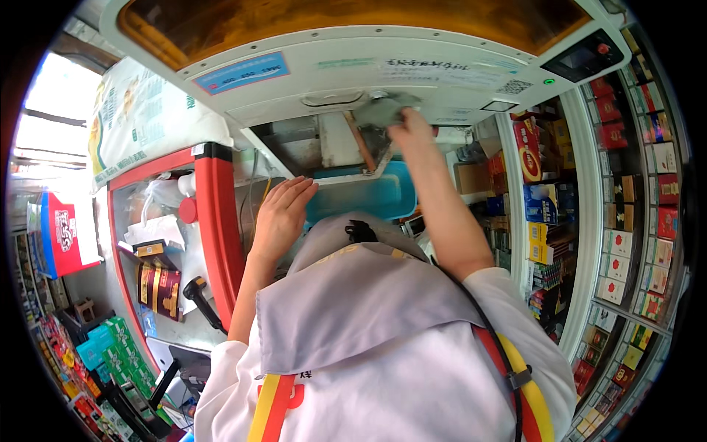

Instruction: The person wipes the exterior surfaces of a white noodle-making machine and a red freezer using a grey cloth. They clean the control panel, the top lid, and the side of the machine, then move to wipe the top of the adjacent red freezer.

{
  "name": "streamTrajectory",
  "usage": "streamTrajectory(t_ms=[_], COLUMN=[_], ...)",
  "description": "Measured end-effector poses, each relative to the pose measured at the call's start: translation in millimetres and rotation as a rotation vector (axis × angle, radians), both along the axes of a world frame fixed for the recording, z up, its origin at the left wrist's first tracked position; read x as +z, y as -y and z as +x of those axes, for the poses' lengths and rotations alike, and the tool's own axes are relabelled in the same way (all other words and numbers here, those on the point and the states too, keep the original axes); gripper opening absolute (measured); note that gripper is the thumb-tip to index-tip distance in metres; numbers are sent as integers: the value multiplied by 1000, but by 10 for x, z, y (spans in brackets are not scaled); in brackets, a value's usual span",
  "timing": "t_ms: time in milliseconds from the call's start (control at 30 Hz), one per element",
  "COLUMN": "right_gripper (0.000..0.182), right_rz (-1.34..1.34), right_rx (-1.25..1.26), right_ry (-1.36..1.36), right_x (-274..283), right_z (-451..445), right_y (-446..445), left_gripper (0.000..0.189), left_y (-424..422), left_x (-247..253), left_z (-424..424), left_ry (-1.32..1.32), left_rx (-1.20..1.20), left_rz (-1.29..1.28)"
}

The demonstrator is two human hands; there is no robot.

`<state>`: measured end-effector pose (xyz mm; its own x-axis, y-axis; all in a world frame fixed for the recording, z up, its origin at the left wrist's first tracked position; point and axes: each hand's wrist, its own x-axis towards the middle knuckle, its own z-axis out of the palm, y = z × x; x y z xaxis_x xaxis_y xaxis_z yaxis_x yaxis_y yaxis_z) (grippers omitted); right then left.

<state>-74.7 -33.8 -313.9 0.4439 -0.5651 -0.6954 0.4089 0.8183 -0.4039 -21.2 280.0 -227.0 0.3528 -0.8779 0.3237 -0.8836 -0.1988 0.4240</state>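
A greyish-green cloth [381, 110] is bunched against the lower front of a large pale machine [353, 66] with an amber window. My right hand [411, 130] is closed on the cloth's right end, with the arm stretched forward. My left hand [287, 204] rests palm down, fingers slightly bent, near the left corner of an open bay under the machine; it holds nothing visible. Inside the bay are a pale panel and a brown strip [360, 141]. Below the bay's edge sits a blue plastic tub [381, 193], partly hidden by my apron.
On the left, a red-framed counter [218, 221] holds a barcode scanner [201, 301] and boxes; a large white sack [154, 121] stands behind. At the right are shelves of packets [541, 199] and a display rack [618, 243]. A cable runs over my right shoulder.
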Motion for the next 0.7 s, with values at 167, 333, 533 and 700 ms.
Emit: streamTrajectory(t_ms=[167,333,533,700], right_gripper=[28,29,29,29], right_rz=[20,86,-109,34], right_rx=[-85,-99,-54,-104], right_ry=[62,54,10,76], right_x=[268,301,272,303], right_z=[-147,268,-69,16], right_y=[101,-353,59,-214], left_gripper=[37,36,35,35], left_y=[-151,-165,-239,-170], left_x=[-49,0,-61,54], left_z=[27,19,39,28], left_ry=[-36,-5,-25,29], left_rx=[125,77,134,49], left_rz=[-5,-9,-27,-10])
